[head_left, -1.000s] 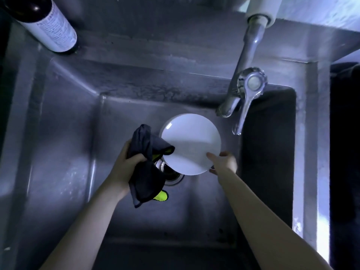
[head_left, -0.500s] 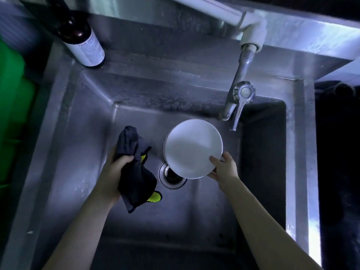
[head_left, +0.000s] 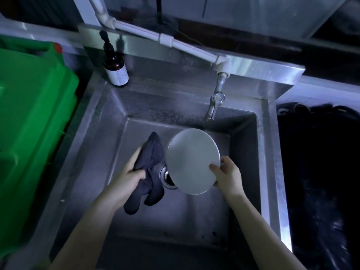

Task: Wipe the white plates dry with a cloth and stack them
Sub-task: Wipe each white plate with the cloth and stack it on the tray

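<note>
Since half a second back the cloth [head_left: 151, 157] has closed in. It was clear of the plate [head_left: 191, 160] then, and its upper fold now sits just beside the plate's left rim; the plate also looks more tilted. The left hand [head_left: 127, 173] is bunched round the cloth. The right hand [head_left: 228, 176] pinches the plate's lower right rim, thumb on the face and fingers behind, so the two hands are apart with the plate between them. The plate hangs over the middle of the sink [head_left: 271, 152], partly above the drain [head_left: 165, 177]. Risk: it is held at one edge only. If it is wet, a firm push from the cloth side could lever it out of the pinch and drop it onto the steel. The tap [head_left: 214, 107] at the back edge stands near the plate's top rim, so lifting could knock it. No stack in view.
</note>
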A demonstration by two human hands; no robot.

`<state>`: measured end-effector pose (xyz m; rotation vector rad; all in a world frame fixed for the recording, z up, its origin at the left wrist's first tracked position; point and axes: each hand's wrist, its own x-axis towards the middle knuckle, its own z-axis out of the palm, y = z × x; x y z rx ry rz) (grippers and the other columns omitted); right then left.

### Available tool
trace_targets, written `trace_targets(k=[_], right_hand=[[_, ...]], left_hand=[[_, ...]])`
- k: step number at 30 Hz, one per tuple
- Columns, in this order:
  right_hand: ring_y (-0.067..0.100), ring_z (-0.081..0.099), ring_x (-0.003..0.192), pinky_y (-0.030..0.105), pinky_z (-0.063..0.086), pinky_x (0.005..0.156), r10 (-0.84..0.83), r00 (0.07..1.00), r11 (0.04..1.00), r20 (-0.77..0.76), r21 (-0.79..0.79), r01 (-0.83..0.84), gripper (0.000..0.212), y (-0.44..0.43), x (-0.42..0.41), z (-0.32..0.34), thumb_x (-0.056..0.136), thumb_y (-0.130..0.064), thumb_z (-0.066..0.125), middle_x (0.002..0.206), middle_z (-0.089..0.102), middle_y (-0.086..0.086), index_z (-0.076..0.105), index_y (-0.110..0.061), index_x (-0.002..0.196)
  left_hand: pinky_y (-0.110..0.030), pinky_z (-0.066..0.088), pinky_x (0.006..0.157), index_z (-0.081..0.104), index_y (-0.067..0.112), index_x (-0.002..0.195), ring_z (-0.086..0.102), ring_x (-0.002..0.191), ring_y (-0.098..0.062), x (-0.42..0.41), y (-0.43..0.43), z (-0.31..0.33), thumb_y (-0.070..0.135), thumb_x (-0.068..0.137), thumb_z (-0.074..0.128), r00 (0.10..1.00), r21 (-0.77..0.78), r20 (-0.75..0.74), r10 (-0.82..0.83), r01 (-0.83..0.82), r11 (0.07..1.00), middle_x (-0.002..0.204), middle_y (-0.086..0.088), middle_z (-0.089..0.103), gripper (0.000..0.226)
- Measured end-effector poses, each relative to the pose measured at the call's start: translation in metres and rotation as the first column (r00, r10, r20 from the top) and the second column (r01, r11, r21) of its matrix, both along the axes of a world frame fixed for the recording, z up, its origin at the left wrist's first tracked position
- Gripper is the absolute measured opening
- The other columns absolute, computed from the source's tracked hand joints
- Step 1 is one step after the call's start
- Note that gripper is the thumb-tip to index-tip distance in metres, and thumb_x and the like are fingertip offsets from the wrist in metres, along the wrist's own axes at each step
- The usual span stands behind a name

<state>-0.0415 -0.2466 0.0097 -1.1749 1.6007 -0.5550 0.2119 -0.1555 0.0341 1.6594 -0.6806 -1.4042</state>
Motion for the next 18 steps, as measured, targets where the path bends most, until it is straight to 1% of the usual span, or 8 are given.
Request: trace_targets(k=[2, 3, 6, 8, 10, 12, 15, 18], right_hand=[[0.025, 0.065, 0.080, 0.034, 0.056, 0.054, -0.030, 0.996, 1.000, 0.088, 0.002, 0.030, 0.006, 0.011, -0.005, 0.016, 0.089, -0.007, 0.063, 0.085, 0.066, 0.004, 0.059, -0.012, 0.089], [0.026, 0.065, 0.081, 0.033, 0.056, 0.055, -0.046, 0.989, 0.999, 0.137, 0.007, 0.045, 0.006, 0.016, -0.006, 0.024, 0.090, -0.006, 0.063, 0.086, 0.065, 0.004, 0.059, -0.011, 0.090], [0.025, 0.065, 0.078, 0.031, 0.055, 0.055, -0.076, 0.956, 0.997, 0.282, 0.007, 0.077, 0.008, 0.033, -0.012, 0.045, 0.091, -0.003, 0.063, 0.081, 0.065, 0.004, 0.057, -0.007, 0.088], [0.024, 0.065, 0.075, 0.032, 0.055, 0.055, -0.088, 0.931, 0.995, 0.354, -0.006, 0.096, 0.012, 0.043, -0.017, 0.055, 0.091, -0.003, 0.064, 0.080, 0.066, 0.007, 0.057, -0.010, 0.084], [0.021, 0.067, 0.073, 0.033, 0.055, 0.055, -0.091, 0.916, 0.993, 0.392, -0.033, 0.113, 0.016, 0.049, -0.022, 0.063, 0.090, -0.003, 0.065, 0.079, 0.067, 0.008, 0.059, -0.014, 0.080], [0.016, 0.066, 0.067, 0.032, 0.054, 0.054, -0.115, 0.903, 0.989, 0.415, -0.035, 0.142, 0.023, 0.052, -0.029, 0.068, 0.090, -0.003, 0.065, 0.074, 0.066, 0.004, 0.060, -0.019, 0.074], [0.014, 0.067, 0.065, 0.031, 0.053, 0.054, -0.156, 0.879, 0.983, 0.451, -0.018, 0.184, 0.025, 0.056, -0.032, 0.077, 0.084, -0.010, 0.069, 0.071, 0.066, 0.001, 0.063, -0.025, 0.066], [0.016, 0.065, 0.064, 0.030, 0.052, 0.053, -0.189, 0.855, 0.974, 0.483, -0.019, 0.227, 0.010, 0.056, -0.033, 0.082, 0.072, -0.017, 0.065, 0.069, 0.063, 0.003, 0.060, -0.023, 0.066]], left_hand=[[-0.012, 0.047, 0.081, 0.049, 0.039, 0.137, 0.061, 0.111, -0.005, -0.014, 0.002, 0.017, -0.023, 0.079, 0.043, 0.989, -0.083, 0.140, -0.042, 0.054, 0.995, 0.124, 0.014, 0.062, 0.085], [-0.014, 0.048, 0.079, 0.052, 0.040, 0.133, 0.062, 0.105, -0.008, -0.021, 0.003, 0.025, -0.023, 0.077, 0.048, 0.976, -0.120, 0.213, -0.048, 0.075, 0.990, 0.121, 0.014, 0.062, 0.084], [-0.034, 0.047, 0.099, 0.060, 0.024, 0.133, 0.054, 0.116, -0.024, -0.046, 0.003, 0.040, -0.010, 0.072, 0.074, 0.902, -0.179, 0.424, -0.079, 0.168, 0.969, 0.128, -0.002, 0.049, 0.071], [-0.038, 0.042, 0.104, 0.063, 0.021, 0.131, 0.051, 0.122, -0.023, -0.059, 0.004, 0.047, 0.003, 0.072, 0.081, 0.827, -0.202, 0.544, -0.140, 0.291, 0.935, 0.127, -0.001, 0.052, 0.064], [-0.027, 0.042, 0.101, 0.062, 0.022, 0.131, 0.054, 0.119, -0.016, -0.066, 0.002, 0.055, 0.001, 0.076, 0.075, 0.794, -0.226, 0.588, -0.156, 0.346, 0.911, 0.123, 0.004, 0.058, 0.061], [-0.013, 0.042, 0.092, 0.064, 0.024, 0.127, 0.058, 0.111, -0.008, -0.070, 0.001, 0.066, -0.008, 0.074, 0.069, 0.797, -0.260, 0.594, -0.115, 0.325, 0.909, 0.114, 0.010, 0.064, 0.061], [-0.014, 0.043, 0.077, 0.073, 0.029, 0.105, 0.060, 0.089, 0.002, -0.088, 0.004, 0.087, -0.009, 0.071, 0.064, 0.755, -0.326, 0.646, -0.108, 0.401, 0.856, 0.094, 0.019, 0.067, 0.051], [-0.004, 0.037, 0.072, 0.073, 0.032, 0.102, 0.054, 0.082, 0.007, -0.106, 0.004, 0.100, -0.003, 0.072, 0.062, 0.639, -0.359, 0.760, -0.118, 0.564, 0.743, 0.089, 0.021, 0.060, 0.048]])
